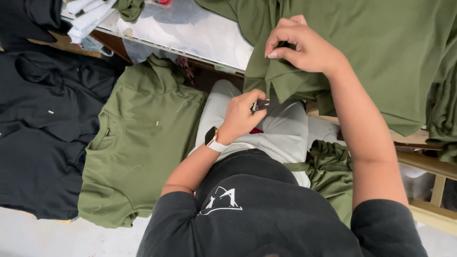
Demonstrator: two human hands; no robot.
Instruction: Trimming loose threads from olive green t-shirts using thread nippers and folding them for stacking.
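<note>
- Right hand up at the desk edge, fingers closed in a pinch on a fold of the green shirt that hangs over that edge.
- Left hand lower, near the lap, fingers curled shut around a small tool; only a dark-and-metal tip shows, so its kind is hard to tell.
- Open gap between the two sets of fingers: the shirt hem drops into it, just above the tool tip. Whether tip and cloth touch is unclear.
- Left of the left-hand fingers: a second green shirt laid flat, with a pile of black shirts beyond it, tight against each other.
- Below the right forearm: crumpled green cloth beside the person's knee, and a wooden frame at the right.
- Cut off: the held shirt runs out of the top and right of view; white cloth at the top left is partly out of view.
- Held shirt: olive green, plain knit, creased where it is pinched, otherwise lying smooth on the desk.
- A watch sits on the left wrist.
</note>
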